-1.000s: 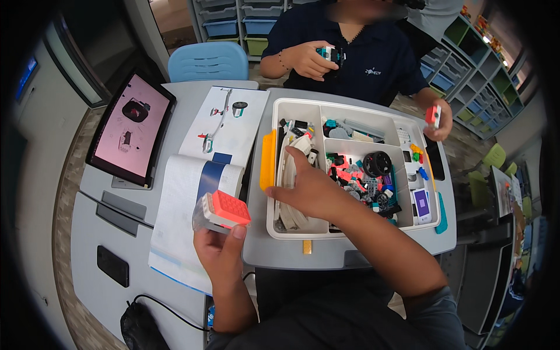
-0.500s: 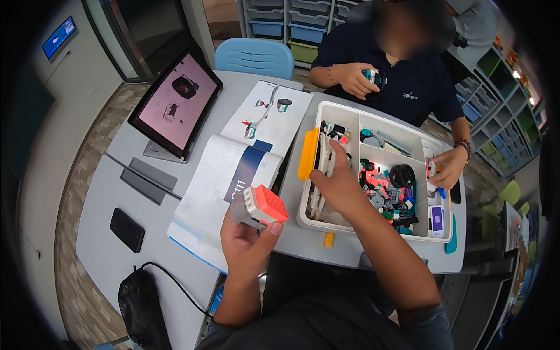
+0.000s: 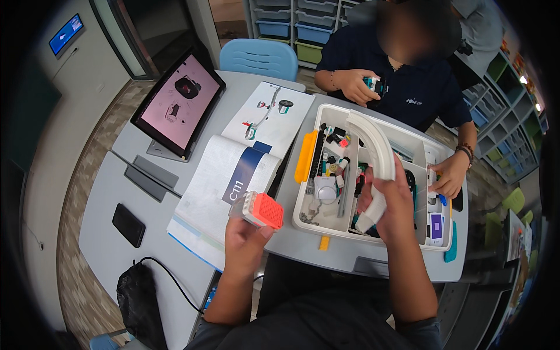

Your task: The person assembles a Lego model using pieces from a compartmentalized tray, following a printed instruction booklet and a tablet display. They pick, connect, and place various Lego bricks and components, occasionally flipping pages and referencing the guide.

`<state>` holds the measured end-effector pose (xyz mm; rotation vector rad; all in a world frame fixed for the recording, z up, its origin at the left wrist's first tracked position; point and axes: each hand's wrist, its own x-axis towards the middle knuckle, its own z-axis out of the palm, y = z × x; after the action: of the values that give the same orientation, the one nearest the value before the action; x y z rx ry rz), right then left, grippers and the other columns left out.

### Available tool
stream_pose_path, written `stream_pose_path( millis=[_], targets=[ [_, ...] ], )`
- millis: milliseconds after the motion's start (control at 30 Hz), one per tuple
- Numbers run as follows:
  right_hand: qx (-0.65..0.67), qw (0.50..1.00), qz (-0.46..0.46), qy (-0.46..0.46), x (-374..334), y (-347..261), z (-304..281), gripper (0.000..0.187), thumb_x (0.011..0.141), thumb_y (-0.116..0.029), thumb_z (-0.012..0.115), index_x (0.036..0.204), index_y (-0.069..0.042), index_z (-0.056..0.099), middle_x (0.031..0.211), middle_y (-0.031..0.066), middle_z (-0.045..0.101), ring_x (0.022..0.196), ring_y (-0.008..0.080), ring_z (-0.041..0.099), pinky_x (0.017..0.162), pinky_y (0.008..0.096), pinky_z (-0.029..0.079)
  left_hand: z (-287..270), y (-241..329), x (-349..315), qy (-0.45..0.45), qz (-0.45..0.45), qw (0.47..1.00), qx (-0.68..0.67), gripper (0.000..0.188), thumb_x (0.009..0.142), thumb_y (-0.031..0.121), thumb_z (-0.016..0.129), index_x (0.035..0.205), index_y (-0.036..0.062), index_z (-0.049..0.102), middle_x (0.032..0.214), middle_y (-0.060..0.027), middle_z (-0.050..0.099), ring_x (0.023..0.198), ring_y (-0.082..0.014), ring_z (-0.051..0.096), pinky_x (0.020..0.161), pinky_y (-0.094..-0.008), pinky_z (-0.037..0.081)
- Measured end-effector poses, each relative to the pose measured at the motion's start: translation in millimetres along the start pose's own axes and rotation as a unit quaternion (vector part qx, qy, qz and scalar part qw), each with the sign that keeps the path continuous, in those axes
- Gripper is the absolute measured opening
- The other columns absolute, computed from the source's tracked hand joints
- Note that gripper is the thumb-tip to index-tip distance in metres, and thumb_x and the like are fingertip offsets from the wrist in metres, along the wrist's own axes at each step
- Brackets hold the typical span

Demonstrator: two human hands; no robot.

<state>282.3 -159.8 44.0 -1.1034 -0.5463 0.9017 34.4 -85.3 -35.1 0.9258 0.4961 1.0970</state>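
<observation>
My left hand (image 3: 244, 244) grips a small block-built piece (image 3: 265, 211), coral on one side with white and clear parts, above the booklet's near edge. My right hand (image 3: 399, 204) is closed round a curved white track piece (image 3: 378, 146), raised over the parts bin and arching away from me. Beneath it stands the white compartment bin (image 3: 344, 234). In the left compartment lie small loose bricks and a round-topped white part (image 3: 326, 191). The track piece and my hand hide much of the middle compartment.
An open booklet (image 3: 204, 189) lies left of the bin, with a tilted laptop (image 3: 178, 105) beyond it. A phone (image 3: 128, 225) and a black pouch (image 3: 140, 303) are further left. Across the table, a person (image 3: 402, 87) holds a small built piece (image 3: 374, 86) and reaches into the bin's right side.
My right hand has come out of the left compartment with the curved white track piece and moved right. My left hand keeps its block piece, slightly turned.
</observation>
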Motion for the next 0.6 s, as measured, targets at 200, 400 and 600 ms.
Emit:
stream_pose_path(
  millis=[200, 400, 600],
  targets=[
    [-0.354, 0.915, -0.194, -0.015, -26.2, -3.9, -39.1, 0.08, 0.081, 0.002, 0.06, 0.158, -0.002, 0.036, 0.114, 0.0142, 0.063, 0.082, 0.0212, 0.065, 0.077, 0.0348, 0.058, 25.7, 2.6, 9.7, -0.087, -0.131, 0.965, -0.211, 0.042, 0.087, 0.022, 0.074, 0.12, 0.0028, 0.055, 0.117, -0.0148, 0.059, 0.093, -0.0276, 0.066, 0.079, -0.041, 0.056],
    [-0.607, 0.732, -0.296, -0.091, -52.8, -4.5, -21.8, 0.087, 0.069, -0.003, 0.078, 0.151, -0.002, 0.048, 0.112, 0.0205, 0.064, 0.097, 0.0362, 0.069, 0.08, 0.0425, 0.058, 89.9, -19.9, 0.1, -0.036, -0.106, 0.977, -0.182, 0.046, 0.088, -0.004, 0.074, 0.129, -0.0013, 0.052, 0.123, -0.0135, 0.061, 0.112, -0.0288, 0.068, 0.1, -0.0425, 0.056],
    [-0.633, 0.697, -0.303, -0.149, -65.9, 3.7, -23.2, 0.099, 0.064, -0.011, 0.087, 0.153, -0.006, 0.045, 0.11, 0.0179, 0.063, 0.091, 0.034, 0.067, 0.073, 0.0428, 0.058, 110.8, -26.7, 1.5, -0.028, -0.116, 0.982, -0.145, 0.043, 0.086, -0.011, 0.075, 0.12, 0.0007, 0.053, 0.117, -0.0128, 0.067, 0.112, -0.0192, 0.067, 0.1, -0.0374, 0.054]
  ],
)
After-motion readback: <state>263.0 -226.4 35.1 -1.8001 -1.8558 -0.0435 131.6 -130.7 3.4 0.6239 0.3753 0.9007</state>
